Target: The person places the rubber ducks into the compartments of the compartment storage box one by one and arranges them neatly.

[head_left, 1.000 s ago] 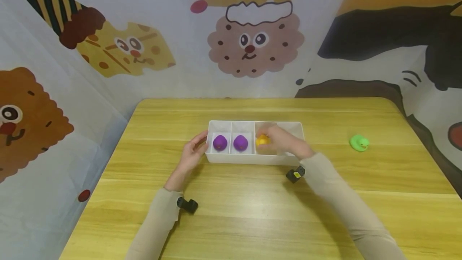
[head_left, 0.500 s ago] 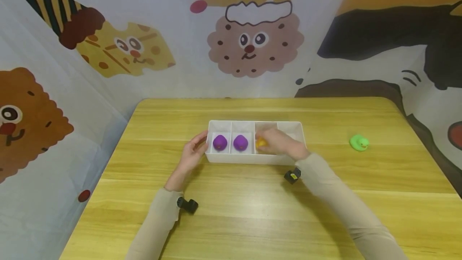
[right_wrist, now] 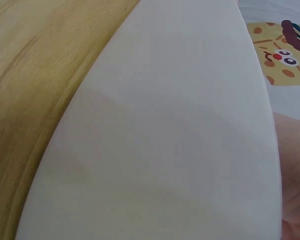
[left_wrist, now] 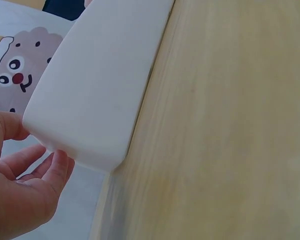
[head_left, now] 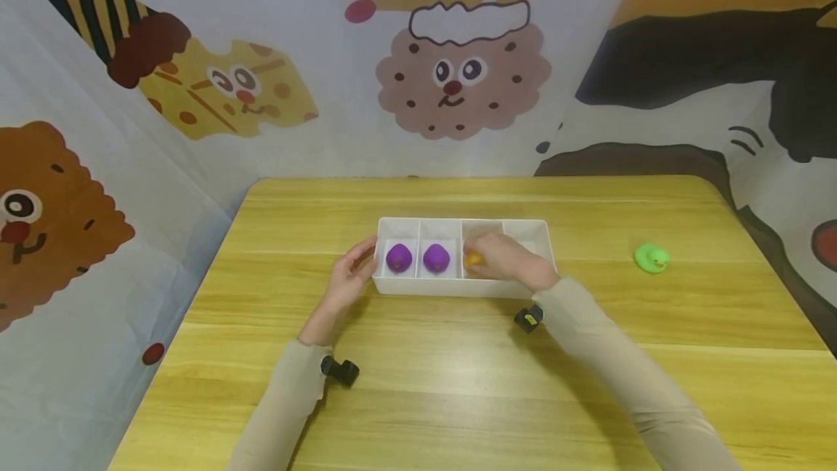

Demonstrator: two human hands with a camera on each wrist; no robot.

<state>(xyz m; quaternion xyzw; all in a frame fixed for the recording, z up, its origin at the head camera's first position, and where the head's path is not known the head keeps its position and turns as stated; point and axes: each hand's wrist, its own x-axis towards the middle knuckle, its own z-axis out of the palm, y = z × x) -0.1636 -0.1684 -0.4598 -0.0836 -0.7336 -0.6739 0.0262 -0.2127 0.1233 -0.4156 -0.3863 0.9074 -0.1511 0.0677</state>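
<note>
A white divided box (head_left: 451, 287) rests on the table with its compartments in a row. My left hand (head_left: 348, 278) holds its left end; in the left wrist view the thumb is at the rim and the fingertips touch the end wall. My right hand (head_left: 506, 256) reaches into the third compartment from the left and grips a yellow toy duck (head_left: 474, 259), mostly hidden by the fingers. One purple toy (head_left: 399, 259) sits in the leftmost compartment, and another purple toy (head_left: 436, 259) in the second. The box's front wall (right_wrist: 180, 125) hides most of the right hand in the right wrist view.
A green toy duck (head_left: 651, 259) stands on the wooden table (head_left: 431, 384), to the right of the box. Behind the table hangs a cloth backdrop (head_left: 340, 151) with cartoon prints. The rightmost compartment is partly covered by the right hand.
My right hand has shifted slightly left and closer over the yellow toy duck, covering more of it. The left hand, box, purple toys and green duck stay in place.
</note>
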